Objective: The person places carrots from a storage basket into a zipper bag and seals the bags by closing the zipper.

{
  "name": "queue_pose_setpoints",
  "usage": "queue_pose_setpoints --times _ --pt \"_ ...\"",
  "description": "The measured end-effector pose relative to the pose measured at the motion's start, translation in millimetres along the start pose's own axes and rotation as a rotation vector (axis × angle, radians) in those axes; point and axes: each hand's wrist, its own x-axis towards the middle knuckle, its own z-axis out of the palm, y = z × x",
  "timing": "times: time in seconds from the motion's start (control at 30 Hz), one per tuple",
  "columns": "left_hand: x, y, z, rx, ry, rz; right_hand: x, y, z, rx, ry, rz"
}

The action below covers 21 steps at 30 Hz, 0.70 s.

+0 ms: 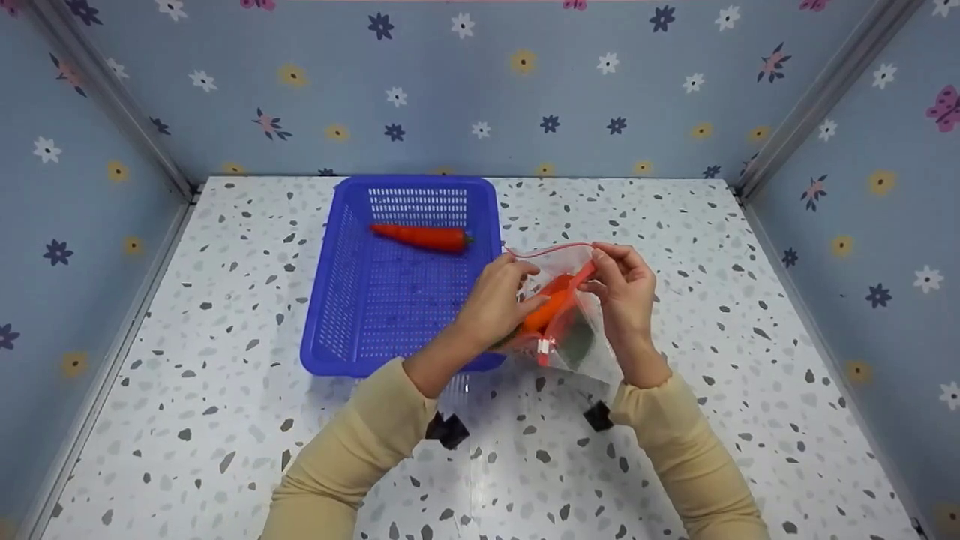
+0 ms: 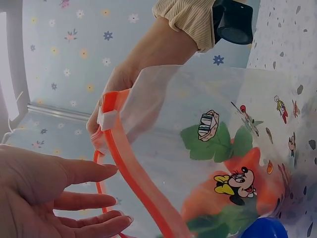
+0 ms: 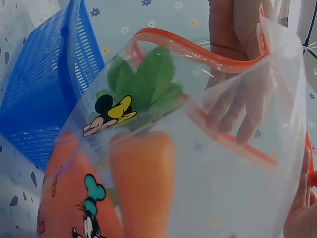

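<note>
A: Nearest items?
B: Two tan sleeves (image 1: 690,457), coming up from the bottom edge of the head view. Small black units (image 1: 598,415) at the wrists.

A: Hands?
B: Right hand (image 1: 626,292): thumb and fingertips pinching the red zip strip (image 2: 141,186) of a clear plastic bag (image 2: 163,144). Left hand (image 1: 491,300): fingers loose, mostly straight, at the bag's mouth, released. Whether its fingertips touch the strip: can't tell.

A: Bag state?
B: Mouth gapes between the two hands. White slider (image 2: 107,120) near one end of the strip. Cartoon prints (image 2: 237,186) on the film.

A: Contents?
B: Orange carrot (image 3: 143,183), green leaves (image 3: 146,82) at its top. Orange-red piece (image 3: 74,193) beside it, seen through the film. Dark green patch (image 1: 576,341) lower down, too blurred to name.

A: Next out?
B: Blue basket (image 1: 397,315), slotted walls, just left of the bag. Left hand hides part of its near right rim; contact with bag unclear. One long red vegetable (image 1: 427,238) lies inside, toward the far end, tip left, green stem right.

A: Backdrop?
B: White speckled tabletop (image 1: 247,300), then a pale blue wall (image 1: 487,67) with flower prints. Metal posts (image 1: 154,139) in the corners.
</note>
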Motion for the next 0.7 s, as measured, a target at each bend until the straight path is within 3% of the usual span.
queue_pose_setpoints --times 0.33,0.7 --pt "3.3 -2.3 -13.2 -0.033 -0.011 -0.024 0.4 1 1 0.016 -0.011 0.001" --pt "23.9 -17.6 -30.6 -0.080 0.065 0.060 -0.4 1 2 -0.006 -0.001 0.013"
